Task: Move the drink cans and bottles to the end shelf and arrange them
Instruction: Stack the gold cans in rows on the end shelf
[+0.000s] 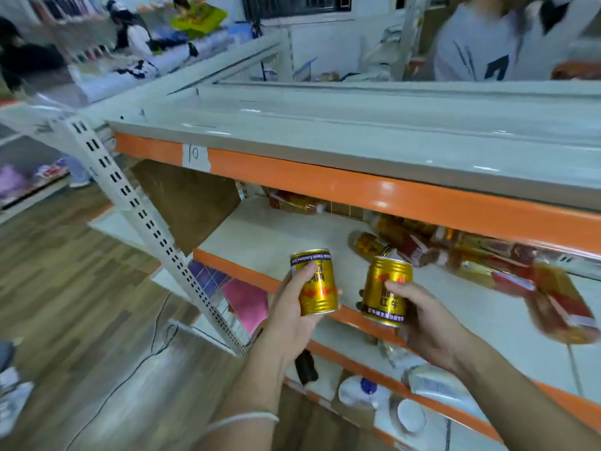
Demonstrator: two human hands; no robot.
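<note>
My left hand point(294, 312) grips a gold drink can point(317, 283), held upright in front of the orange-edged middle shelf point(276, 236). To its right, my right hand point(422, 320) grips a second gold can point(387, 291), tilted slightly, at the shelf's front edge. Behind them another gold can point(366, 244) lies on its side on the shelf. Several bottles with red and gold labels point(487, 255) lie in a blurred pile toward the right. One blurred bottle point(562, 304) lies at the far right front.
A top shelf point(357, 131) with an orange front lip overhangs the cans. A perforated white upright point(146, 222) slants down at left. White packages sit on the lower shelf point(406, 415). A person in a grey shirt point(487, 40) stands beyond the rack; wood floor point(81, 304) lies at left.
</note>
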